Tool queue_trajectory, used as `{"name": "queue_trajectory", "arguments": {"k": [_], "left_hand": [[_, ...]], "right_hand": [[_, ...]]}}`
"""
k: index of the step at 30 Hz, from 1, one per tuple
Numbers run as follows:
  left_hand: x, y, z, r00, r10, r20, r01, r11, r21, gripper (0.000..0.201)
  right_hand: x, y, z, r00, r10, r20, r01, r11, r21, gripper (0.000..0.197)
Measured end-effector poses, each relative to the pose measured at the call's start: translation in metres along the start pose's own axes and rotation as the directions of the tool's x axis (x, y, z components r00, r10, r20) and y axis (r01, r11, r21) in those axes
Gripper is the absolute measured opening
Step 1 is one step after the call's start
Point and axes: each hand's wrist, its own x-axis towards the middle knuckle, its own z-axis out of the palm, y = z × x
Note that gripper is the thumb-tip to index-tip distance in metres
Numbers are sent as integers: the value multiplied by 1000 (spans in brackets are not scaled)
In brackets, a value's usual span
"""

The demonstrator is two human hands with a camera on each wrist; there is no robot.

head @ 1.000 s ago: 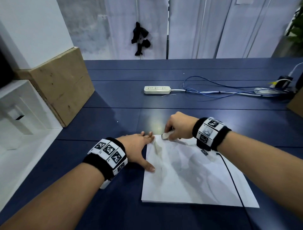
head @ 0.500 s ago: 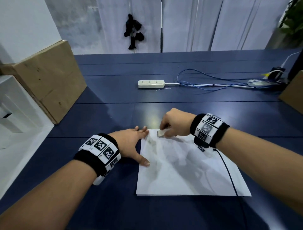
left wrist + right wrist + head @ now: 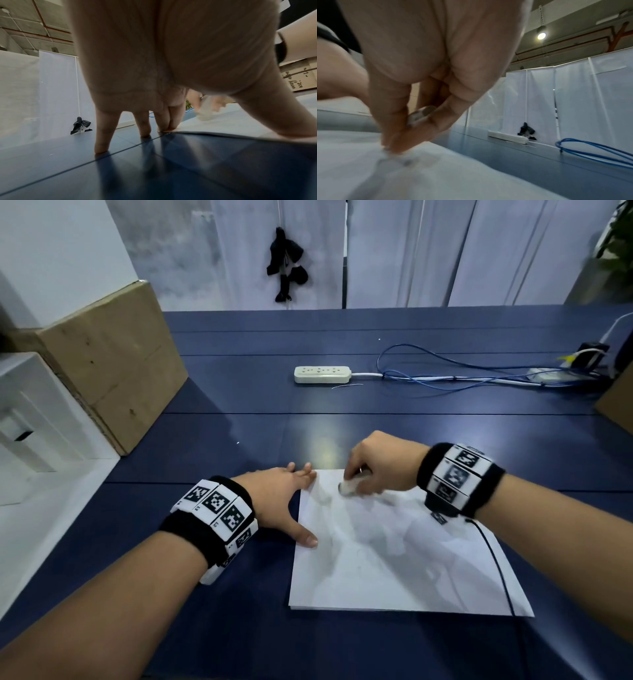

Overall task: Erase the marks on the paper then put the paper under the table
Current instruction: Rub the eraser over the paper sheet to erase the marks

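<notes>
Paper: the white sheet (image 3: pixel 394 559) lay flat on the blue table (image 3: pixel 239 405), its long axis running from the person toward the far side, slightly skewed.
Eraser: a small white eraser (image 3: pixel 347 487) touched the sheet near its far-left corner, blurred.
Right hand: the right hand (image 3: pixel 380 463) pinched the eraser between curled fingers.
Left hand: the left hand (image 3: pixel 277 498) lay spread, fingers straight; thumb and two fingertips pressed the sheet's left edge, the other fingertips on the table.
Change: the paper kept its place against half a second before; the eraser sat slightly further in from the left edge.
Beyond: a power strip (image 3: pixel 322 374) with blue cables (image 3: pixel 445 371).
</notes>
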Motion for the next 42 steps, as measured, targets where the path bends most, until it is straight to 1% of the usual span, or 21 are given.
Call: {"name": "queue_trajectory", "arguments": {"k": [2, 4, 7, 10, 12, 14, 16, 17, 19, 22, 24, 27, 29, 31, 32, 35, 37, 38, 40, 41, 42], "left_hand": [[1, -1, 1, 1000, -5, 3, 5, 1000, 2, 133], [1, -1, 1, 1000, -4, 2, 4, 1000, 5, 134], [2, 0, 1, 1000, 5, -6, -5, 1000, 2, 133], [1, -1, 1, 1000, 6, -6, -6, 1000, -3, 133], [2, -1, 1, 1000, 2, -6, -2, 1000, 3, 134], [2, 0, 1, 1000, -4, -6, 4, 1000, 5, 133], [1, 0, 1, 1000, -7, -3, 7, 1000, 9, 133], [1, 0, 1, 1000, -7, -2, 7, 1000, 8, 133], [1, 0, 1, 1000, -1, -5, 1, 1000, 8, 133], [1, 0, 0, 1000, 5, -11, -5, 1000, 1, 133], [1, 0, 0, 1000, 7, -11, -7, 1000, -1, 133], [1, 0, 1, 1000, 7, -19, -7, 1000, 4, 132], [1, 0, 2, 1000, 4, -16, -3, 1000, 15, 133], [0, 0, 1, 1000, 5, -13, -5, 1000, 20, 133], [0, 1, 1, 1000, 5, -12, -5, 1000, 20, 133], [2, -1, 1, 1000, 5, -13, -5, 1000, 8, 134], [4, -2, 1, 1000, 9, -7, -9, 1000, 13, 136], [4, -2, 2, 1000, 8, -4, -8, 1000, 19, 137], [5, -2, 2, 1000, -2, -6, 2, 1000, 31, 136], [4, -1, 2, 1000, -6, -7, 6, 999, 36, 135], [4, -1, 1, 1000, -10, -2, 10, 999, 40, 134]], "right_hand": [[-16, -11, 3, 990, -61, 123, 59, 998, 13, 27], [-16, -15, 2, 984, -59, 170, 59, 998, 2, 24], [5, -8, -7, 999, 8, 50, -6, 999, -40, 19], [17, -1, -10, 996, 75, -55, -77, 997, -22, 16], [11, -2, -5, 998, 39, -53, -41, 998, -45, 28], [-6, -9, 1, 999, -41, 35, 43, 997, -57, 43], [-21, -17, 2, 983, -61, 174, 62, 998, -2, 32], [-20, -18, 1, 977, -60, 205, 61, 998, 3, 26], [-9, -14, -3, 990, -51, 131, 53, 998, -17, 22], [15, -1, -9, 999, 40, -31, -41, 999, -17, 21], [20, 5, -6, 994, 84, -69, -86, 996, -15, 16], [1, -2, 5, 999, 9, -45, -10, 1000, -21, 22], [-18, -15, 11, 996, -52, 69, 51, 999, 14, 25], [-22, -20, 8, 988, -49, 144, 44, 998, 35, 32], [-18, -19, 4, 991, -35, 129, 32, 999, 28, 31], [4, -6, -7, 999, 48, -10, -49, 999, -14, 16], [12, 2, -7, 993, 96, -67, -97, 995, -11, 14], [10, 3, -5, 993, 92, -74, -93, 996, -15, 18], [-4, -2, 1, 999, 13, -48, -16, 999, -50, 39], [-13, -6, 4, 1000, -20, 8, 21, 999, -47, 45], [-23, -11, 6, 996, -39, 80, 40, 999, -11, 41]]}}
